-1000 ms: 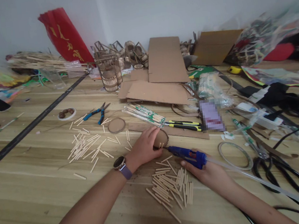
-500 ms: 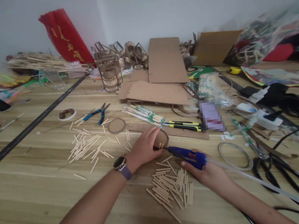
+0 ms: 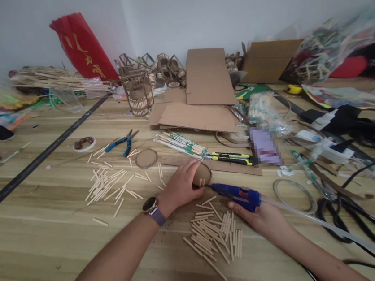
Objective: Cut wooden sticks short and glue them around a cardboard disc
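Observation:
My left hand (image 3: 181,186), a watch on its wrist, rests on a round cardboard disc (image 3: 205,173) on the wooden floor, fingers curled over its near edge. My right hand (image 3: 260,215) grips a blue glue gun (image 3: 236,194) with a clear glue stick trailing from its back. The nozzle points left and touches the disc's rim just below my left fingers. A pile of short bamboo sticks (image 3: 215,234) lies between my two forearms.
More cut sticks (image 3: 111,185) are scattered at the left, by a second cardboard disc (image 3: 146,158) and blue pliers (image 3: 122,142). Wrapped chopsticks (image 3: 181,143), a yellow-black tool (image 3: 232,157), cardboard sheets (image 3: 201,112), a tape ring (image 3: 294,194) and black cables (image 3: 362,224) crowd the right.
Almost nothing: my right hand and the glue gun have shifted very slightly, the nozzle staying at the disc's rim. My left hand has not moved.

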Tool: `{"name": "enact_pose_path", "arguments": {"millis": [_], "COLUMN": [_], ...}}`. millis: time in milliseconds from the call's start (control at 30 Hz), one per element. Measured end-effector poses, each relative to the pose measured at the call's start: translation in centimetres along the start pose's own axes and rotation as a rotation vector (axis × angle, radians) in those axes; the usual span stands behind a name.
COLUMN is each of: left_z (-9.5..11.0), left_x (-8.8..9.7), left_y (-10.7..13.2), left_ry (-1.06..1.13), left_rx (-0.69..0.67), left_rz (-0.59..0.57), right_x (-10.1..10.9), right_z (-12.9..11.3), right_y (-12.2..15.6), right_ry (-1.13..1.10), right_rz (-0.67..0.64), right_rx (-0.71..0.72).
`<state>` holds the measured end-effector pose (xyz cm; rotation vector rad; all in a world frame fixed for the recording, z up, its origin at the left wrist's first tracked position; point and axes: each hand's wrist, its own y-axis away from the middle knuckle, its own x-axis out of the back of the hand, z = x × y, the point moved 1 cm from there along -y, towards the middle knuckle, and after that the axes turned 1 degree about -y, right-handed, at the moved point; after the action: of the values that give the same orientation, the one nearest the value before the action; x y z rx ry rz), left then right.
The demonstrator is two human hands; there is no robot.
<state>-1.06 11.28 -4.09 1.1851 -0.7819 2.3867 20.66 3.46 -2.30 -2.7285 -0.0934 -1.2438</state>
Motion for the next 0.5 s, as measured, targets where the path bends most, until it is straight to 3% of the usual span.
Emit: {"name": "enact_pose_path", "arguments": {"millis": [200,333,400,500], "left_z": [0.1,0.2,0.2,0.2], "left_x": [0.1,0.2,0.2,0.2], "left_y": [0.0,0.0,0.0,0.1], "left_ry": [0.047,0.049,0.049,0.037], "left_rx": [-0.005,0.006,0.003,-0.009], "left_rz": [-0.008,-0.023,-0.024,-0.023], "right_x": [0.9,1.1,1.3,2.2], "right_z": [-0.7,0.2,1.0,2.0], "right_y": [-0.4,-0.6,-0.8,-1.2], "right_ry": [-0.078,-0.189,-0.344,-0.766], "right_rz": [0.003,0.045,0.057,0.015], "right_rx": [-0.089,-0.181,-0.303,-0.496]}}
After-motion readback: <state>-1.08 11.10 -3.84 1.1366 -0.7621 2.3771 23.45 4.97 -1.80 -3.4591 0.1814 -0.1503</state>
